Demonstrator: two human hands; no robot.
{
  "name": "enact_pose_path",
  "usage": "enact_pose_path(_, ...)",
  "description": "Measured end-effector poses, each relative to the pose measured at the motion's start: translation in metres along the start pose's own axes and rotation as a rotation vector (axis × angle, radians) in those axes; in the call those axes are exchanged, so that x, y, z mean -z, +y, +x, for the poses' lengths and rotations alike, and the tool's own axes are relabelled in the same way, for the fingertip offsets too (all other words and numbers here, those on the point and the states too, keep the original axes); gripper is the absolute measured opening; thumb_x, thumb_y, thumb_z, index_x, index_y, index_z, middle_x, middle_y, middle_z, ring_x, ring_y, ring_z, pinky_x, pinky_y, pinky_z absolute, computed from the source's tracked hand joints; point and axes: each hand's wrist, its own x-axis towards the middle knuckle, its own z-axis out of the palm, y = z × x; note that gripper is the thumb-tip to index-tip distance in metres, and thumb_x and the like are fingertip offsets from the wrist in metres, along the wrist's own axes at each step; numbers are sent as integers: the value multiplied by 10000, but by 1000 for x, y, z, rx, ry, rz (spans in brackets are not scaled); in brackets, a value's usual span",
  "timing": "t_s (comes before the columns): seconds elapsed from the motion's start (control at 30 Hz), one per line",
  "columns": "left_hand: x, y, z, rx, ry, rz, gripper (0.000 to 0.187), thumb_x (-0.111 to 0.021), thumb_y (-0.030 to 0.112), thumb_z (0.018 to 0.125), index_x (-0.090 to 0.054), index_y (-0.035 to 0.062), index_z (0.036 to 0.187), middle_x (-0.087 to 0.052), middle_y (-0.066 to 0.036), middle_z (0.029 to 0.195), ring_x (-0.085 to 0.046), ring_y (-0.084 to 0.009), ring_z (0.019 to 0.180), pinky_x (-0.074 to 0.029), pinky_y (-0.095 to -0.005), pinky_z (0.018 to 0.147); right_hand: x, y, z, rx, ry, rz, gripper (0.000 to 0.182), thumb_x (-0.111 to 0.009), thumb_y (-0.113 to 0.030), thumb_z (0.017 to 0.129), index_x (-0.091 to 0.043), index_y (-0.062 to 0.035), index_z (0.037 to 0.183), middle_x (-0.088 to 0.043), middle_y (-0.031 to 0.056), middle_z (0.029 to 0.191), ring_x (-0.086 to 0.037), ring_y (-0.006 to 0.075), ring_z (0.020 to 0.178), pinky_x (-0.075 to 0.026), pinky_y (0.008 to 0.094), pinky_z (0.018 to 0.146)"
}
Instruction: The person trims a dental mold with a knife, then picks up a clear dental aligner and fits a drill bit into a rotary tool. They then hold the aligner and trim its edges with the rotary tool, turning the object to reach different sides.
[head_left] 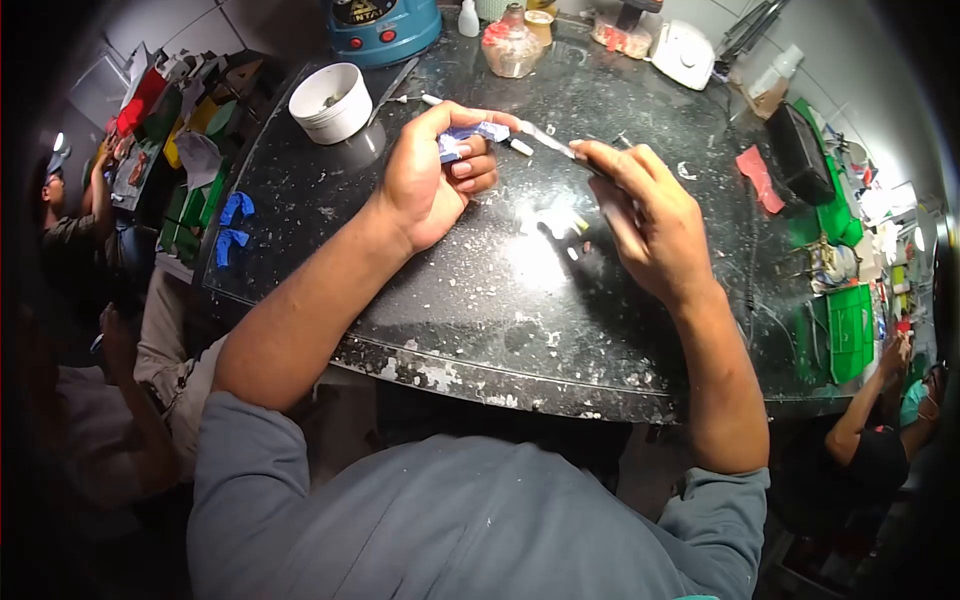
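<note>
My left hand (425,185) is closed around a small light-blue moulded piece (482,132), partly hidden by the fingers. In my right hand (655,215) is a slim knife with a flat pale blade (546,140), gripped between thumb and fingers. The blade's tip meets the left fingertips beside the blue piece. Both hands are above the black worktop (450,290). Under them, a white pen-like stick (520,147) lies on the surface.
Two blue arch-shaped pieces (232,230) lie at the left. A white bowl (331,103), a glass burner (511,50) and a blue machine (382,30) stand behind. At right are a pink sheet (760,178) and green trays (850,333). Other people sit on both sides.
</note>
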Motion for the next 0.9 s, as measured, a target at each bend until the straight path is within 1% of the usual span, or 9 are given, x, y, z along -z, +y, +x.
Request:
enact_pose_path(0.2,-5,-3,-4,-135,-6,120,416,-438,252,962,-644,-107,1013,-314,79,562,-285,-49,507,-272,-228,504,-11,-1,-2,33,153,48,307,-716,-124,881,-693,-133,1188,-578,48,823,-594,194,717,-506,326,691)
enact_pose_path(0.33,-9,-2,-7,-187,33,220,641,-365,435,964,-671,-125,905,-295,77,500,-259,-55,451,-269,-230,482,7,1,3,251,215,-174,280,-780,-130,816,-742,-130,1094,-575,22,757,-494,136,688,-342,264,715)
enact_pose_path(0.47,-4,1,-8,-221,5,257,657,-331,466,979,-663,-98,923,-318,63,511,-288,-65,477,-261,-240,507,-1,-9,-9,-23,99,786,321,-493,-46,887,-668,24,1146,-683,138,1044,-632,160,876,-470,321,898)
enact_pose_path(0.57,-10,1,-8,-296,113,339,707,-299,514,982,-661,-92,939,-387,40,516,-316,-74,485,-270,-241,516,-8,-7,-3,-204,-16,1197,158,-533,-137,914,-613,-6,950,-608,95,919,-591,148,814,-475,293,801)
enact_pose_path(0.63,-5,0,-4,-331,150,356,726,-277,530,987,-659,-87,958,-441,13,527,-347,-84,496,-279,-240,525,-12,-12,-8,-408,-93,1211,217,-638,-117,952,-442,-95,862,-475,-7,798,-455,77,694,-391,233,653)
enact_pose_path(0.7,2,1,-2,-333,150,356,716,-273,544,990,-660,-56,941,-462,-6,535,-370,-98,501,-285,-239,527,-15,-12,-9,-412,-84,832,263,-653,-96,961,-404,-104,878,-395,-30,752,-375,64,653,-344,210,608)
enact_pose_path(0.73,3,0,-2,-347,154,340,709,-275,552,990,-659,-40,932,-474,-13,540,-385,-101,505,-295,-236,526,-23,-9,-11,-222,-8,575,266,-647,-138,975,-398,-92,893,-356,-34,734,-342,59,653,-330,231,569)
enact_pose_path(0.87,4,0,1,-373,190,336,765,-228,599,987,-674,-12,872,-534,-23,561,-466,-98,515,-340,-216,509,-21,-18,-12,-321,-63,407,224,-655,-116,959,-540,-76,1148,-622,85,824,-545,139,618,-442,291,572)
enact_pose_path(0.9,5,1,1,-381,178,380,836,-177,620,983,-693,-25,852,-551,-13,564,-495,-87,519,-356,-207,499,-28,-10,-10,-134,17,333,292,-661,-103,947,-572,-106,1225,-670,101,898,-603,178,654,-481,302,604)
